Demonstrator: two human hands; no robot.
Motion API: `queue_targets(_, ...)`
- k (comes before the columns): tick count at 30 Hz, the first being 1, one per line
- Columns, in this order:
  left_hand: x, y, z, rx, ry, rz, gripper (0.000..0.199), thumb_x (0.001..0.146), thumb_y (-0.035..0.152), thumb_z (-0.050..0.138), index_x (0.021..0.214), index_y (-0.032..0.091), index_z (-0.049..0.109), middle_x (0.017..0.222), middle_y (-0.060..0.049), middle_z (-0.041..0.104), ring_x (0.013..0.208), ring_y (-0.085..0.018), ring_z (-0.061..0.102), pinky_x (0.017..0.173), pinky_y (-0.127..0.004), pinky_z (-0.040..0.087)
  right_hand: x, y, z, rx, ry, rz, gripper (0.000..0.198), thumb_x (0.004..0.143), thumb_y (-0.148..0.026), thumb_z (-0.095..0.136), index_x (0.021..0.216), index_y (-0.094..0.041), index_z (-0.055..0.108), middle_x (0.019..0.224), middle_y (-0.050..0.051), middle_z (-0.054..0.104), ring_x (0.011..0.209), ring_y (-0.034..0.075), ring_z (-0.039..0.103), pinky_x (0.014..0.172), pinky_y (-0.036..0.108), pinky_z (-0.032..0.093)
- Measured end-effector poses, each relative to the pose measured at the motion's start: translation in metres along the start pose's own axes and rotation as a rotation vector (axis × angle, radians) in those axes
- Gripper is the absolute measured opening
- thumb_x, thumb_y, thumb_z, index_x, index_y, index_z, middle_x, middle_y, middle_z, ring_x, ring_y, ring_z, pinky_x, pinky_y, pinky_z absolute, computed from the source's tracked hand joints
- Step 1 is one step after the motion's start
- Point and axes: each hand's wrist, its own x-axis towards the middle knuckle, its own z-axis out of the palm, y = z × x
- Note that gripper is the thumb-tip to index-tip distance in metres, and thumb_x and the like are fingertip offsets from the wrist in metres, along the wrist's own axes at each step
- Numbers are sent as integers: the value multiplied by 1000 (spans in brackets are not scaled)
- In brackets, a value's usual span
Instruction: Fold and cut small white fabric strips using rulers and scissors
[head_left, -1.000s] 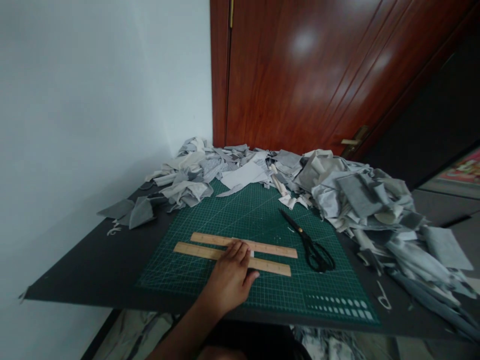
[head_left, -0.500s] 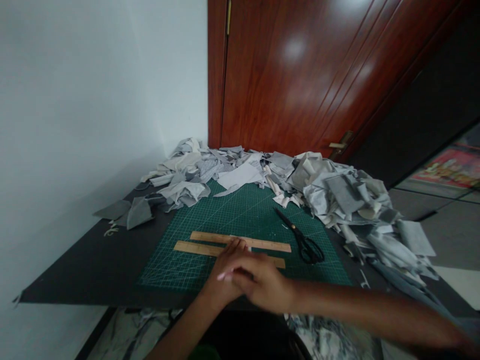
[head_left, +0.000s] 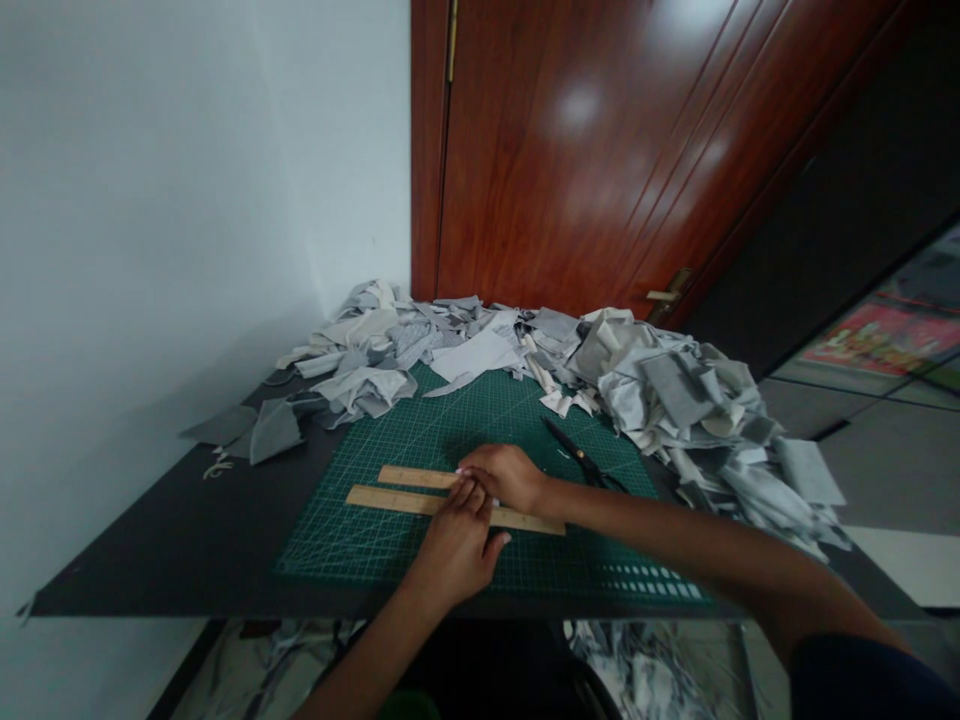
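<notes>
Two wooden rulers lie roughly parallel on the green cutting mat [head_left: 330, 540]: a far ruler [head_left: 412, 477] and a near ruler [head_left: 390, 499]. My left hand [head_left: 454, 550] presses down over their middle, fingers stretched forward and thumb apart. Just beyond its fingertips, my right hand [head_left: 511, 478] is closed, its fingers curled down at the far ruler. What it grips, if anything, is hidden. A small bit of white shows between the hands. To the right lie black scissors [head_left: 581, 458], their handles partly behind my right forearm.
Grey and white fabric scraps [head_left: 472, 355] line the back of the dark table [head_left: 172, 550]. A taller scrap heap [head_left: 675, 390] stands at right, with a few grey pieces [head_left: 274, 430] at left. Behind are a white wall and a brown door [head_left: 555, 200]. More scraps lie below the table.
My right hand has moved forward, from above my left wrist to the far ruler beyond the left fingertips. My left hand stays on the rulers. The view has shifted slightly.
</notes>
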Motion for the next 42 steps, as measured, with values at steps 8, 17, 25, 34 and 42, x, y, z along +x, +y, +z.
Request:
queue_targets(8, 1, 1, -3, 50, -44, 13, 52, 91, 34, 66, 133, 5, 61, 143, -25, 58, 140, -40, 50, 118, -56, 39, 10, 9, -3, -59, -69, -120, 21, 101, -16, 56, 98, -17, 77, 95, 7, 80, 87, 18, 71, 75, 25, 46)
queue_targets(17, 1, 0, -2, 20, -21, 19, 51, 91, 34, 65, 134, 6, 59, 142, -24, 59, 139, -39, 51, 118, -55, 39, 15, 1, -16, -211, -182, -180, 15, 92, -11, 62, 94, -16, 76, 98, 9, 78, 90, 21, 70, 76, 29, 44)
queue_targets(25, 0, -1, -3, -1, -21, 23, 50, 91, 33, 63, 135, 9, 57, 145, -22, 58, 141, -37, 49, 119, -55, 38, 5, 8, -25, -167, -205, -192, 13, 94, -13, 63, 92, -15, 75, 94, 10, 78, 87, 21, 70, 76, 28, 45)
queue_targets(34, -1, -1, 1, -1, -5, 11, 48, 91, 33, 64, 133, 9, 59, 140, -22, 61, 139, -38, 51, 118, -57, 39, 16, 11, -10, -127, -176, -270, 18, 94, -7, 58, 97, -12, 75, 93, 11, 78, 85, 20, 70, 75, 27, 47)
queue_targets(42, 1, 0, -2, 13, -17, 15, 47, 91, 33, 64, 132, 10, 60, 139, -19, 62, 137, -36, 53, 118, -54, 39, 19, 7, -20, -125, -223, -258, 16, 91, -8, 61, 88, -15, 75, 88, 8, 77, 81, 19, 69, 73, 27, 45)
